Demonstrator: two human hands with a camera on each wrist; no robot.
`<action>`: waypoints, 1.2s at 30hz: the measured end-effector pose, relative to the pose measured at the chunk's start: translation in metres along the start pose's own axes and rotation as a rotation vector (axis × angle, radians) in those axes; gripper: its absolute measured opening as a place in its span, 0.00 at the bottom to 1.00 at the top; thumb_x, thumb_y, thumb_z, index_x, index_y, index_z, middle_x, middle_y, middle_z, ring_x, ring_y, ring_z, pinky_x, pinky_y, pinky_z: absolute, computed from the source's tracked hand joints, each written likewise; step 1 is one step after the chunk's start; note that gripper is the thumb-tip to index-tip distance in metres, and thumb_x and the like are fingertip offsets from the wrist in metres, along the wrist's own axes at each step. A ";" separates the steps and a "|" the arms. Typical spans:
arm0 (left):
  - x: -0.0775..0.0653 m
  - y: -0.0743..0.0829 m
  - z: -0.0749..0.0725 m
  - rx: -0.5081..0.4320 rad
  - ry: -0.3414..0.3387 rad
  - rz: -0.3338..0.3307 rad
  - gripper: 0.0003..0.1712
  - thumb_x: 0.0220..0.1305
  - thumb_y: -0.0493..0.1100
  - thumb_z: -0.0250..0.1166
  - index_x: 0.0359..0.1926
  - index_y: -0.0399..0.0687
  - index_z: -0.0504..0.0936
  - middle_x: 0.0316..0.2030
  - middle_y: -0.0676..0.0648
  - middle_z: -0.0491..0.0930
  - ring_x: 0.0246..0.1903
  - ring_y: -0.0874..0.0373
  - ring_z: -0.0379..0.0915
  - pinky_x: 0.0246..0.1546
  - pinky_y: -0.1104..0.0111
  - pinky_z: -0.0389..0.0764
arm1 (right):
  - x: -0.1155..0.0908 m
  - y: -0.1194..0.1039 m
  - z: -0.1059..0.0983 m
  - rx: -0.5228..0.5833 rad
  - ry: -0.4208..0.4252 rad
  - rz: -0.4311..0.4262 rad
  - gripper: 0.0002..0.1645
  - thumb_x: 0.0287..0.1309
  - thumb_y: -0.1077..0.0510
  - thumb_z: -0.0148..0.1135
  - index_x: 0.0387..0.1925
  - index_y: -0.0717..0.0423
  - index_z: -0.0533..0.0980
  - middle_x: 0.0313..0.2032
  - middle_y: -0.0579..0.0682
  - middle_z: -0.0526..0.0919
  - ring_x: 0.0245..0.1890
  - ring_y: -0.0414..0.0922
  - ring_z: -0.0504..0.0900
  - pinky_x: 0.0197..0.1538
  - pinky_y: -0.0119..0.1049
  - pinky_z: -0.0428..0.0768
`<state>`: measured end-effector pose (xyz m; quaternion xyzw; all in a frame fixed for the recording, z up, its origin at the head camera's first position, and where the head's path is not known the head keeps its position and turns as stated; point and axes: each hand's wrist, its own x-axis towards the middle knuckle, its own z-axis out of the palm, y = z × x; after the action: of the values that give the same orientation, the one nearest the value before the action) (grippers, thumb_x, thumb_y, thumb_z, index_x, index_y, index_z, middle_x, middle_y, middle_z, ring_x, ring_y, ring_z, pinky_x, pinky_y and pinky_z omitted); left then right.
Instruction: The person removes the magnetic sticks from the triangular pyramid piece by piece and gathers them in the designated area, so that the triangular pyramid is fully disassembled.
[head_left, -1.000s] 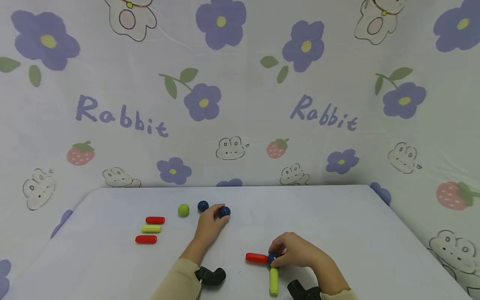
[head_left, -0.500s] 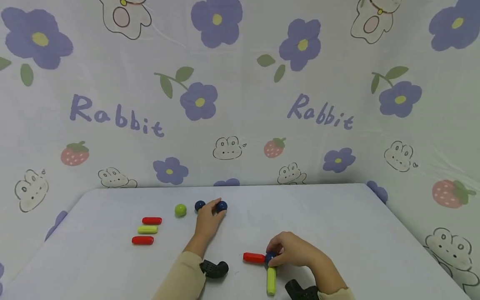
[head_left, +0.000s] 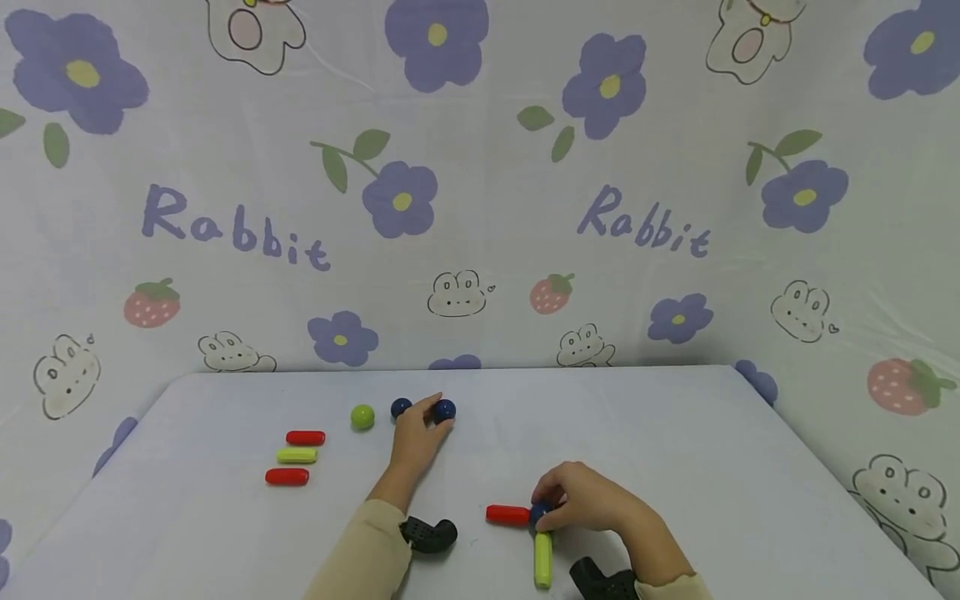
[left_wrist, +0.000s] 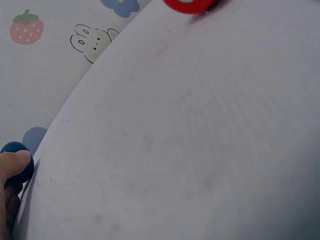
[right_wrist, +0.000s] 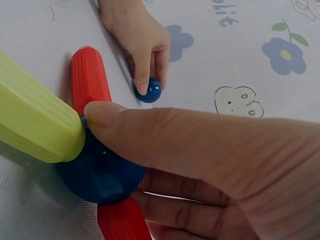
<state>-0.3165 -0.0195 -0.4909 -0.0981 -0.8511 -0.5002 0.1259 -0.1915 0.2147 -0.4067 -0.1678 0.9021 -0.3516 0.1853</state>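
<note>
L hand (head_left: 415,442) pinches glossy dark-blue ball (head_left: 446,410) nr far edge of white tabletop (head_left: 697,442), beyond + left of R hand (head_left: 588,500). R pinches 2nd glossy dark-blue ball (right_wrist: 102,175); ribbed red rod (head_left: 507,515) points twd left edge, ribbed yellow-green rod (head_left: 542,560) twd near edge.

a blue ball (right_wrist: 100,175) touches two red sticks (right_wrist: 90,75) and a lime stick (right_wrist: 35,110); a second ball (head_left: 446,411) is apart.

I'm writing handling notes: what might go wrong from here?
The left hand pinches a round blue ball, which might roll away if it slips. That hand might also nudge the second blue ball beside it. The right hand, gripping the third blue ball, might shift the yellow stick touching it.
</note>
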 end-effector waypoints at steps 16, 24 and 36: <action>-0.011 0.002 -0.004 -0.023 0.005 -0.026 0.31 0.55 0.36 0.66 0.61 0.38 0.70 0.59 0.39 0.72 0.62 0.46 0.66 0.63 0.58 0.65 | 0.001 0.000 0.003 -0.023 0.003 0.000 0.14 0.45 0.60 0.71 0.36 0.60 0.81 0.34 0.49 0.82 0.36 0.44 0.79 0.42 0.43 0.81; -0.045 0.005 -0.018 -0.018 -0.013 -0.054 0.38 0.54 0.40 0.68 0.65 0.37 0.64 0.66 0.39 0.62 0.67 0.45 0.56 0.67 0.55 0.57 | 0.004 0.001 0.004 -0.032 0.010 -0.024 0.14 0.46 0.60 0.71 0.36 0.60 0.80 0.34 0.49 0.82 0.35 0.43 0.78 0.41 0.43 0.80; -0.113 0.025 -0.048 0.077 -0.349 -0.020 0.35 0.53 0.52 0.68 0.61 0.45 0.71 0.61 0.45 0.70 0.63 0.48 0.63 0.62 0.51 0.64 | 0.012 -0.006 0.016 -0.052 0.055 -0.051 0.13 0.47 0.56 0.71 0.32 0.60 0.79 0.30 0.48 0.82 0.31 0.41 0.76 0.36 0.36 0.78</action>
<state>-0.1961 -0.0541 -0.4830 -0.1699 -0.8794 -0.4439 -0.0250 -0.1941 0.1966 -0.4162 -0.1858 0.9112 -0.3370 0.1472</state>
